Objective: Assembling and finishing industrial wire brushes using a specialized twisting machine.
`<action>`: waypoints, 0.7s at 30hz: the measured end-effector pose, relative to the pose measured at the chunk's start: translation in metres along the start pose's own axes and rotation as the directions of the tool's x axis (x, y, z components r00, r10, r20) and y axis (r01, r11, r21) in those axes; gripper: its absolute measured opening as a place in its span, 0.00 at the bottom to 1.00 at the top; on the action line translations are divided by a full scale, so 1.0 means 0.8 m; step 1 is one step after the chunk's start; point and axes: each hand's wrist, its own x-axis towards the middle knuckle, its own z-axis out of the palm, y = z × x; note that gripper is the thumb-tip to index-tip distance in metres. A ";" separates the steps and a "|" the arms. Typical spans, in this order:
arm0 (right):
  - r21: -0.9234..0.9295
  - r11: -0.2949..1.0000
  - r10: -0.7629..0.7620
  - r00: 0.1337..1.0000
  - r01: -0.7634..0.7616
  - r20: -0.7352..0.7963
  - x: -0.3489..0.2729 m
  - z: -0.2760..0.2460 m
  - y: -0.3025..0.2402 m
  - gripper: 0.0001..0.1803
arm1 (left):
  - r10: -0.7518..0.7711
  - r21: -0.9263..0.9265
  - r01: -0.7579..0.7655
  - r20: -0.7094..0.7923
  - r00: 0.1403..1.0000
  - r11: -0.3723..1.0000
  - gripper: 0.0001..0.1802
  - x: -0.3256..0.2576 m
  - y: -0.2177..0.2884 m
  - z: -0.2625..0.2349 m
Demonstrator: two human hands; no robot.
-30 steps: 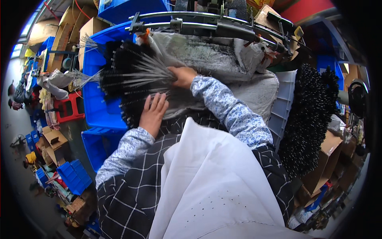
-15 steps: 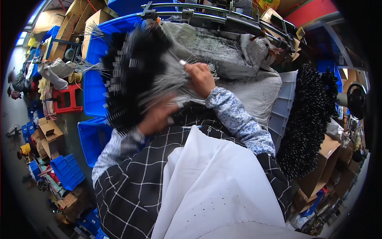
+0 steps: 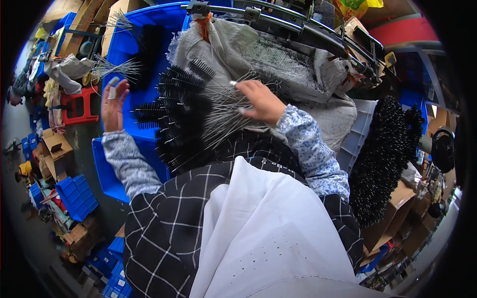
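Observation:
A pile of black bottle-type brushes point(image 3: 181, 109) with twisted wire stems lies in front of me on a whitish woven sack point(image 3: 278, 54). Their bristle heads fan out to the left, and the bare wire stems point(image 3: 221, 109) point right. My right hand point(image 3: 263, 102) is over the stem ends, thumb and index finger apart, white coverings on the fingertips. It seems to rest on the wires without gripping them. My left hand point(image 3: 114, 107) is raised beside the blue bin point(image 3: 130, 49), empty, with fingers spread and white wrapping on some of them.
More brushes with wire stems point(image 3: 117, 68) lie across the blue bin. A metal-railed machine point(image 3: 278, 22) spans the far side. At right, a grey crate point(image 3: 358, 126) stands by a large black brush stack point(image 3: 385, 164). A red stool point(image 3: 79, 107) and a fan point(image 3: 442, 149) stand farther out.
My left hand has left the brushes and moved left and up toward the bin. The brushes, blurred before, now lie still in a fan. My right hand has shifted slightly right and opened.

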 end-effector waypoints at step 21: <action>-0.042 0.994 0.061 0.854 -0.096 -0.517 0.079 0.033 0.005 0.11 | -0.527 0.246 0.466 0.370 0.765 0.850 0.23 0.162 -0.053 0.084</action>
